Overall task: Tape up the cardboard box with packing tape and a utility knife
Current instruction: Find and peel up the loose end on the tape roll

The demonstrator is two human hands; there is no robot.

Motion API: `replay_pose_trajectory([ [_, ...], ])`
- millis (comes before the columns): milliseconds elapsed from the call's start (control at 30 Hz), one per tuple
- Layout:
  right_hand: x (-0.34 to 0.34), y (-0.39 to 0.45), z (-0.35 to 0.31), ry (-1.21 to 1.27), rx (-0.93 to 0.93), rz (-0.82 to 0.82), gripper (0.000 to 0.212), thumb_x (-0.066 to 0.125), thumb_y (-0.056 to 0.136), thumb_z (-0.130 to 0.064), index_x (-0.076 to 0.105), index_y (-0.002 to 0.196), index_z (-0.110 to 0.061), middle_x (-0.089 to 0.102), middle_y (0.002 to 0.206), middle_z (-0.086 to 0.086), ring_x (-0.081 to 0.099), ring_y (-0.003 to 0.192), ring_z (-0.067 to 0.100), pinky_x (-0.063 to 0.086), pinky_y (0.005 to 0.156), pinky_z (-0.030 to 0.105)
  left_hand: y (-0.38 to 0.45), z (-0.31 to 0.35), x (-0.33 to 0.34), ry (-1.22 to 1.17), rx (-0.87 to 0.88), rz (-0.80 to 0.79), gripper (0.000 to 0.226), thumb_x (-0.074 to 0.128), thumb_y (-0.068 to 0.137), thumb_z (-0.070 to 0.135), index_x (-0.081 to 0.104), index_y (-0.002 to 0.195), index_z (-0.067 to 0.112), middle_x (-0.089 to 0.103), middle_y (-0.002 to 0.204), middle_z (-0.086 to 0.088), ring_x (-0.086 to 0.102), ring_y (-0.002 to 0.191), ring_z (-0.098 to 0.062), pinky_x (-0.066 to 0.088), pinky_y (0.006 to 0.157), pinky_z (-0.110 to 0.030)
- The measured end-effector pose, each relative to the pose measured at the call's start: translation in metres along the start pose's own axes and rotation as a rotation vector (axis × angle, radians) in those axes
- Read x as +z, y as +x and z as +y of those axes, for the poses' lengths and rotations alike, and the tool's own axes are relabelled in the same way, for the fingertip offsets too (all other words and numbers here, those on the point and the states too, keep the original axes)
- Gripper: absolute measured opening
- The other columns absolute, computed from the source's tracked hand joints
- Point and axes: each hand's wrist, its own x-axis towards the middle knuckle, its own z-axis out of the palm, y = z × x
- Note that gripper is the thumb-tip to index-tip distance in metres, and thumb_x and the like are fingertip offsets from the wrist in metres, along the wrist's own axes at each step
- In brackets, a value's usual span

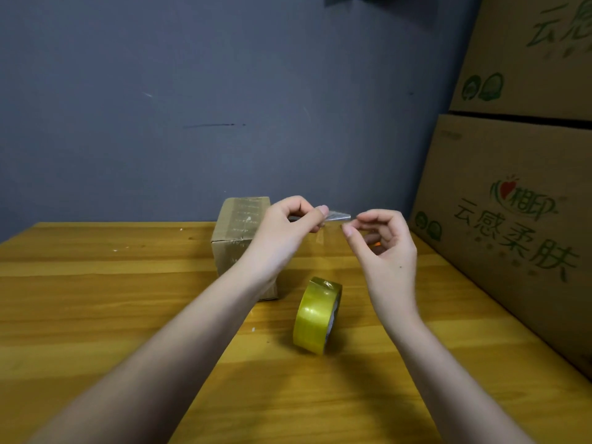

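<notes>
Standing at the far middle of the wooden tabletop [96,283], the small cardboard box [238,233] shows glossy clear tape along its top and down its near face. Just right of it the yellowish tape roll [315,315] stands on edge. Above them the left hand [285,225] pinches a clear tape scrap [336,216]; the right hand [387,251] curls beside it, its grip unclear.

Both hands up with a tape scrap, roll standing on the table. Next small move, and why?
Probably bring the clear tape strip down onto the small cardboard box. The left hand pinches one end; the right hand hovers at the other with fingers curled, grip unclear. The strip is already free of the tape roll, which stands on edge on the wooden table. No knife is visible.
</notes>
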Motion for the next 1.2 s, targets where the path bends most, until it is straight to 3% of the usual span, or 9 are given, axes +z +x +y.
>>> replay_pose_trajectory([
  [233,-0.001,-0.009,0.001,-0.104,-0.006,0.055,0.028,0.069,0.084,-0.023,0.052,0.104,-0.031,0.063,0.102,-0.008,0.059,0.076,0.01,0.05,0.068,0.018,0.001,-0.001,0.001,0.001,0.01,0.001,0.024,0.061,0.088,0.024,0.058,0.066,0.015,0.061,0.071,0.0,0.056,0.07,-0.004,0.04,0.06,-0.004],
  [467,0.0,-0.006,-0.001,0.085,0.025,-0.029,0.024,0.07,0.083,-0.009,0.053,0.1,-0.01,0.064,0.085,-0.007,0.06,0.079,0.007,0.047,0.068,0.017,0.0,-0.001,0.002,0.004,0.008,0.0,0.025,0.062,0.088,0.025,0.059,0.064,0.017,0.061,0.07,0.001,0.056,0.069,-0.004,0.04,0.06,-0.004],
  [700,-0.002,-0.001,-0.003,-0.005,-0.049,-0.071,0.014,0.067,0.085,-0.013,0.061,0.096,-0.02,0.063,0.09,-0.012,0.061,0.087,0.003,0.048,0.07,0.016,0.001,-0.001,0.0,0.013,-0.007,0.012,0.026,0.063,0.086,0.024,0.06,0.062,0.017,0.06,0.064,0.005,0.053,0.062,0.002,0.038,0.058,-0.004],
  [800,-0.004,0.001,-0.001,-0.116,-0.107,-0.082,0.012,0.067,0.086,-0.016,0.063,0.095,-0.024,0.063,0.09,-0.016,0.061,0.088,0.006,0.05,0.069,0.023,0.002,0.0,0.0,0.014,-0.026,0.022,0.026,0.063,0.086,0.021,0.061,0.061,0.014,0.059,0.062,0.005,0.051,0.058,0.005,0.038,0.057,-0.003],
  [1067,-0.004,0.001,0.002,-0.138,-0.133,-0.066,0.009,0.068,0.085,-0.014,0.065,0.089,-0.022,0.063,0.083,-0.019,0.06,0.082,0.007,0.049,0.065,0.031,0.004,0.005,0.003,0.028,-0.085,0.028,0.019,0.061,0.087,0.017,0.063,0.072,0.004,0.057,0.062,0.003,0.051,0.051,0.008,0.036,0.051,0.0],
  [1200,-0.005,0.002,0.003,-0.142,-0.099,-0.075,0.009,0.068,0.085,-0.015,0.069,0.092,-0.02,0.067,0.087,-0.015,0.062,0.085,0.005,0.051,0.068,0.026,0.003,0.003,0.002,0.05,-0.082,0.03,0.022,0.061,0.087,0.019,0.063,0.068,0.008,0.058,0.062,0.003,0.051,0.053,0.009,0.036,0.053,0.0],
])
